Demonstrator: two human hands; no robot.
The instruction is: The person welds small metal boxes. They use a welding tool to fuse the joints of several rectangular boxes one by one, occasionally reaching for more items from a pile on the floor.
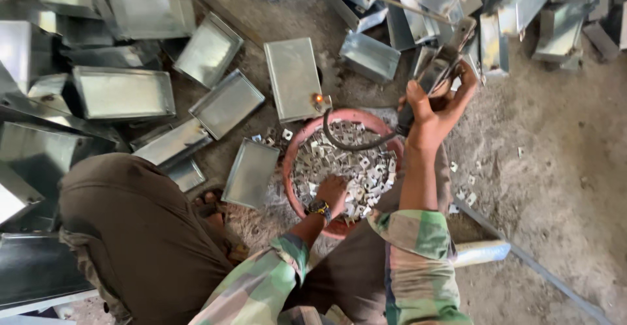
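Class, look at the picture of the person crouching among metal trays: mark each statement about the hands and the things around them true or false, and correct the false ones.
1. The left hand is in the red bowl of small metal pieces. True.
2. The right hand rests flat on the ground. False: it is raised, gripping a tool handle.
3. A watch is on the left wrist. True.
4. The bowl is empty. False: it holds many small metal pieces.
5. Metal trays lie scattered on the ground. True.
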